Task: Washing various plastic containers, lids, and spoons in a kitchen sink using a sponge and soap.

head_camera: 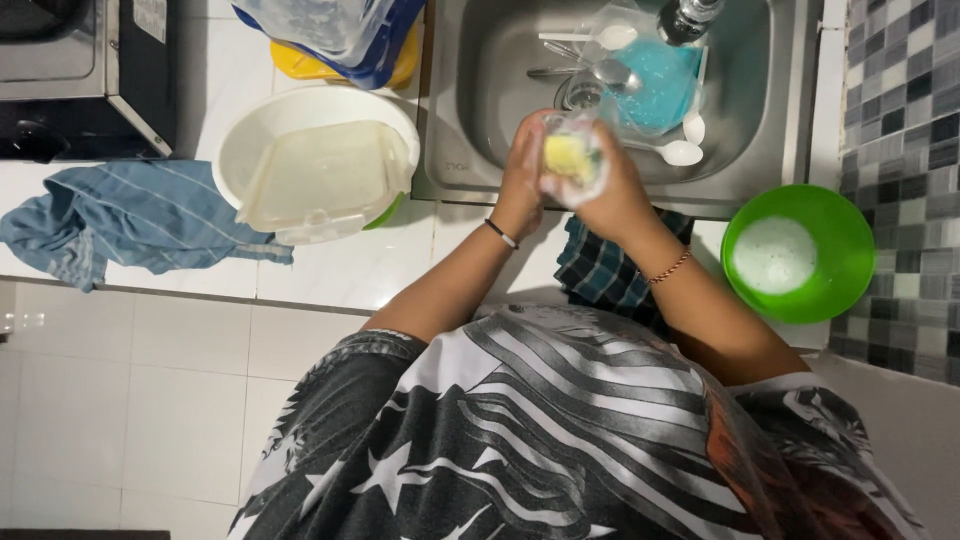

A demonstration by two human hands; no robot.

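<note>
Over the near rim of the steel sink (470, 120), my left hand (522, 178) grips a clear drinking glass (563, 128). My right hand (612, 190) holds a soapy yellow sponge (568, 155) pushed against or into the glass; foam covers the fingers. Both hands press together around the glass. In the sink basin lie white spoons (672, 150), a metal spoon (606, 72), another glass (580, 92) and a blue plastic piece (655, 85).
A green bowl of soapy water (785, 250) stands right of the sink. A white basin holding a pale lid (315, 170) sits on the left counter beside a blue towel (130, 215). A checked cloth (600, 270) hangs at the counter edge. A microwave (80, 80) stands far left.
</note>
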